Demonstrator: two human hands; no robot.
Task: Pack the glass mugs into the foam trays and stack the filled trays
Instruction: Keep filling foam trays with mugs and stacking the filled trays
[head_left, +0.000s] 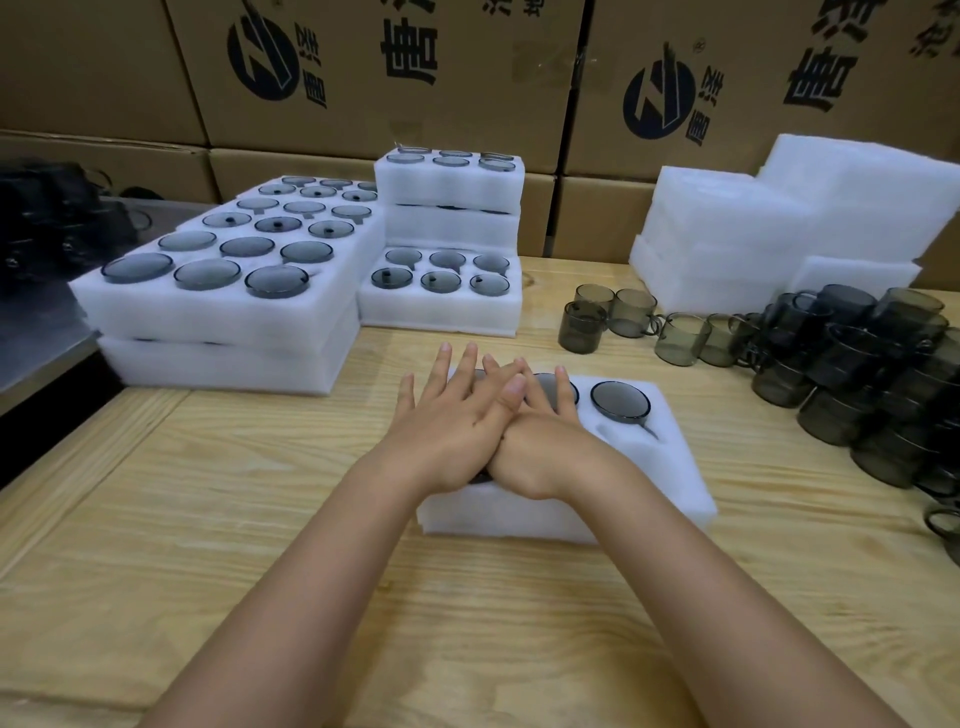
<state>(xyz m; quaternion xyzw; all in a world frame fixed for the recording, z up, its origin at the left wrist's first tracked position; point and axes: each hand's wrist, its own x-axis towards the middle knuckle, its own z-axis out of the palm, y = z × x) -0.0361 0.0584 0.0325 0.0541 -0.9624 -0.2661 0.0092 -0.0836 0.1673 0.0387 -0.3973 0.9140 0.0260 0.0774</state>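
White foam tray (675, 467) on wooden surface (260, 493), centre; dark glass mugs (621, 401) seated inside. Your left hand (452, 415) and right hand (545, 452) overlap, flat, fingers straight, pressing down. Risk: uneven pressure could crack glass or skid tray toward loose mugs (634, 312), right.

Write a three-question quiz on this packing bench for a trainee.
1. True or false: the left hand and right hand lie overlapped, fingers straight, on the front foam tray.
2. On which side of the table do the loose glass mugs wait? A) left B) right C) under it
3. Fill in: the filled tray just beyond the hands shows ___ mugs.
Key: 1 true; 2 B; 3 six.
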